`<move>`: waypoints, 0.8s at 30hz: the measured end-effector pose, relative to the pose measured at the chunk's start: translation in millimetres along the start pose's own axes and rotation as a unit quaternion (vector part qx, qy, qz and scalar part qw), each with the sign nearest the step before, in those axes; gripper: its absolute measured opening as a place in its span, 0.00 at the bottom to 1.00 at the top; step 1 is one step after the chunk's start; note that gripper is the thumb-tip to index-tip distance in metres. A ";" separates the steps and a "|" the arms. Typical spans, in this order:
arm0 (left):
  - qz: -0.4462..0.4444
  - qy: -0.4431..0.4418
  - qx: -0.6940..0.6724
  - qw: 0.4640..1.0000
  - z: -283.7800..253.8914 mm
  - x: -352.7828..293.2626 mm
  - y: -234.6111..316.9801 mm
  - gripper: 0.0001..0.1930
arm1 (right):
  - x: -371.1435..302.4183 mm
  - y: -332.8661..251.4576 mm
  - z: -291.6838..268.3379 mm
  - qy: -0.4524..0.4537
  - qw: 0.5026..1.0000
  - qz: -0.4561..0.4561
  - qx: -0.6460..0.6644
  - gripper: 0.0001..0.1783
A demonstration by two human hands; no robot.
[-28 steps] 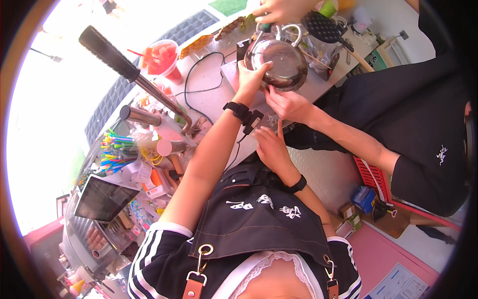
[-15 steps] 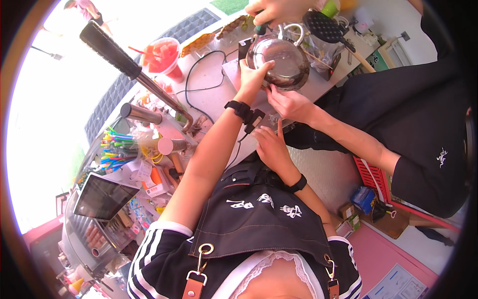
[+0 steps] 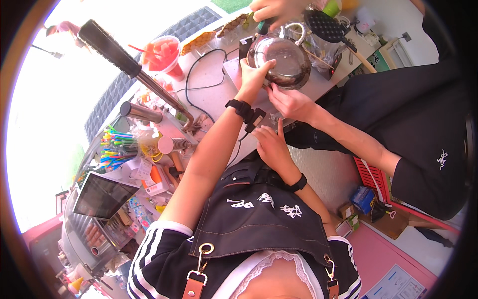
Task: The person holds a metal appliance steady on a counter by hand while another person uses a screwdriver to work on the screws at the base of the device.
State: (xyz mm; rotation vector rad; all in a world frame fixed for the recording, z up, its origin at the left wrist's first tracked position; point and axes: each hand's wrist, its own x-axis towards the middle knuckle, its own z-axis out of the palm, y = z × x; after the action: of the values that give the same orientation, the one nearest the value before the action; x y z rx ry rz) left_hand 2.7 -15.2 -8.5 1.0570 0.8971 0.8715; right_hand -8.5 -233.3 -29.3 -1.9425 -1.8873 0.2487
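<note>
A shiny steel bowl (image 3: 283,62) with a loop handle stands on the white counter (image 3: 209,84) at the top middle. My left hand (image 3: 253,75), with a black watch on its wrist, grips the bowl's left side. My right hand (image 3: 271,145) rests flat at the counter's edge below it, fingers apart, index finger pointing up, holding nothing. A co-worker in black stands on the right; one hand (image 3: 290,102) touches the bowl's underside. A further hand (image 3: 274,9) reaches over the bowl from the top edge.
A clear cup of red fruit pieces (image 3: 162,54) and a black cable (image 3: 196,74) lie left of the bowl. A long black-handled bar (image 3: 127,57), steel cylinders (image 3: 142,112), coloured straws (image 3: 117,148) and a tablet screen (image 3: 102,195) crowd the left. A red crate (image 3: 371,179) stands at the right.
Almost nothing differs. My left hand stays on the bowl and my right hand stays at the counter edge. The hand at the top edge has shifted slightly over the bowl.
</note>
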 end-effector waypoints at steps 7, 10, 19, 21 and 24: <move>-0.016 0.002 0.001 1.000 0.0 -0.7 1.8 0.39 | -0.4 -1.2 0.2 0.028 0.999 -0.015 0.007 0.21; -0.007 0.001 0.007 1.000 -0.9 1.5 -0.3 0.39 | -0.2 -2.3 -1.8 0.004 1.000 0.003 0.007 0.19; -0.011 0.004 0.024 1.000 1.1 -2.5 4.9 0.40 | -2.1 -0.3 3.3 0.038 0.999 -0.016 0.009 0.19; -0.012 0.005 0.029 0.999 0.4 -1.0 3.0 0.40 | -1.7 -0.9 3.0 0.041 0.999 -0.017 0.010 0.18; -0.007 0.006 0.028 1.000 -0.3 0.4 1.4 0.40 | -1.5 -0.9 3.3 0.042 0.999 -0.018 0.011 0.18</move>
State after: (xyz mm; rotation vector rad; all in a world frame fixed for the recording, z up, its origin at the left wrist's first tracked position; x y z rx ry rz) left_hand 2.4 -14.4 -7.3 1.0937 0.9436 0.8450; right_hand -10.8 -234.2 -32.1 -1.8735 -1.8565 0.1736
